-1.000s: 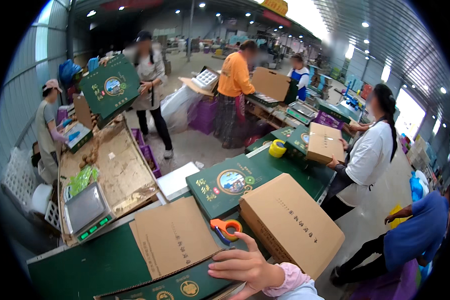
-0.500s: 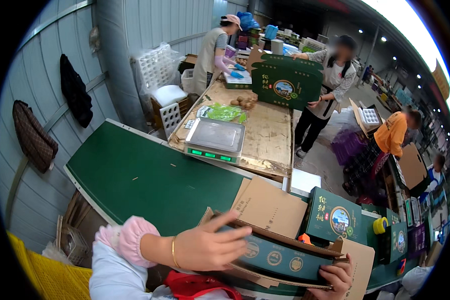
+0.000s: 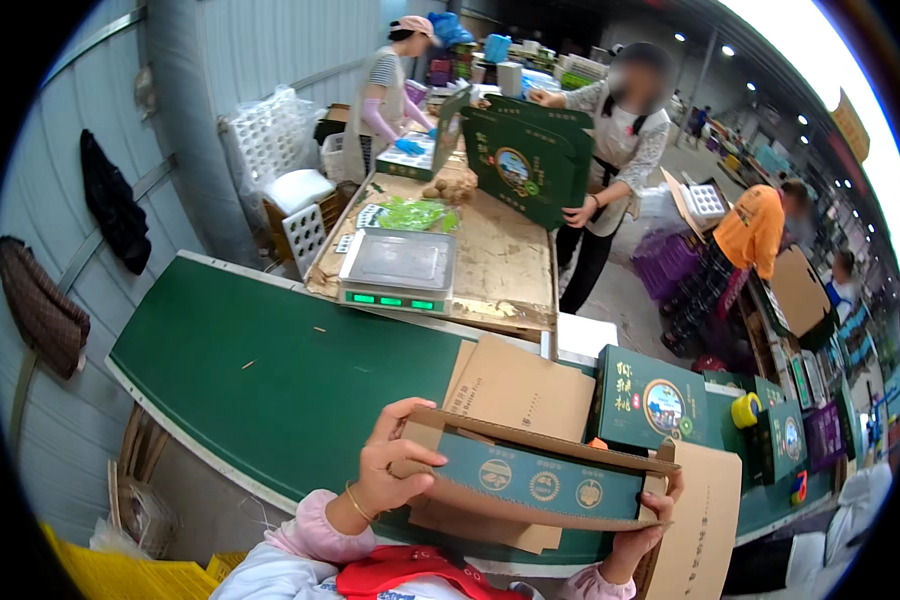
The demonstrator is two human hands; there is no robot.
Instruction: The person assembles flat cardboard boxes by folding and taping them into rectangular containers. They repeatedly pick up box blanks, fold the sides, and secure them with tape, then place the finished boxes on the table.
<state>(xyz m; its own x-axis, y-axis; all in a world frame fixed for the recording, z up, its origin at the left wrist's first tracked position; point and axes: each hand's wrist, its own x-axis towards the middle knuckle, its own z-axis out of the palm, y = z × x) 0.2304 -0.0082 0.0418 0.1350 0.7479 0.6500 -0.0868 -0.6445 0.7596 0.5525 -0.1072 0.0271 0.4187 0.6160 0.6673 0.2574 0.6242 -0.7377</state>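
Note:
A partly folded cardboard box (image 3: pixel 515 482), brown along its edges with a teal printed panel showing, is held up between my hands over the near edge of the green belt. At its left end, my left hand (image 3: pixel 382 472) is closed round the corner, thumb and fingers on the cardboard. My right hand (image 3: pixel 653 512) grips the opposite end, fingers bent over the edge. Behind the box lies flat brown cardboard (image 3: pixel 525 385). Another brown cardboard piece (image 3: pixel 698 510) lies beside my right hand.
A green carton (image 3: pixel 638 398) and yellow tape roll (image 3: pixel 745 409) sit to the right. The green belt (image 3: pixel 270 370) curves left. Beyond stands a digital scale (image 3: pixel 398 270) on a wooden table (image 3: pixel 490 280). Two people work there, one holding a green carton (image 3: pixel 530 160).
My left hand has come down from in front of the box and closed on its left end. The box is more level. Across the table, a person's green carton has turned.

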